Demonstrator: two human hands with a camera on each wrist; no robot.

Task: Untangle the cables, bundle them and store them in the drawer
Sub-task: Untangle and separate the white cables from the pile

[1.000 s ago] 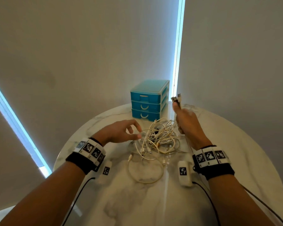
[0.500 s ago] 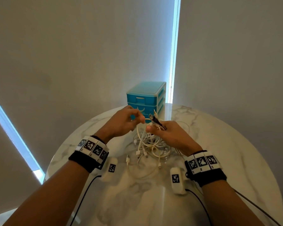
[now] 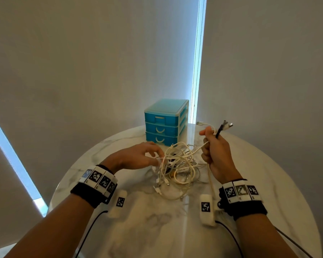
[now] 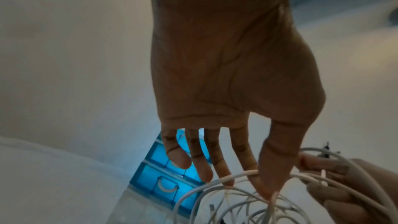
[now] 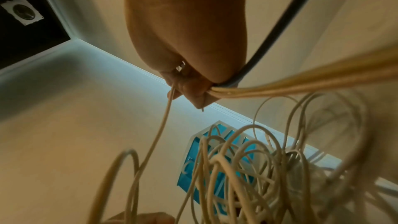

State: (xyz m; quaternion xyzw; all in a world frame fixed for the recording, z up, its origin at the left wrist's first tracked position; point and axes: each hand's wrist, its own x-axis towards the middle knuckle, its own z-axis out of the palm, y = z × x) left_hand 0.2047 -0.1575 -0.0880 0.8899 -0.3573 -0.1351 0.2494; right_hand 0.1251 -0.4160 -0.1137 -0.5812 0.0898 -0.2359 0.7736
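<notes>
A tangle of white cables (image 3: 177,164) lies in the middle of the round marble table (image 3: 268,183). Behind it stands a blue three-drawer unit (image 3: 165,122) with every drawer closed. My right hand (image 3: 211,144) is raised to the right of the tangle and grips several cable ends in a fist; their plugs (image 3: 225,125) stick out above it, one of them dark. In the right wrist view the fist (image 5: 193,89) holds white strands and one dark cable. My left hand (image 3: 158,158) is at the tangle's left edge, thumb and forefinger (image 4: 247,168) pinching a white strand (image 4: 215,179).
Pale blinds close off the back, with a bright window gap behind the drawer unit (image 4: 163,176). White tagged camera blocks (image 3: 206,209) (image 3: 118,202) hang under both wrists, trailing black leads. Bare marble lies in front of the tangle and to the right, up to the table's curved edge.
Half a second ago both hands met above the tangle. My right hand has since lifted up and to the right with the cable ends; my left hand has dropped to the tangle's left edge.
</notes>
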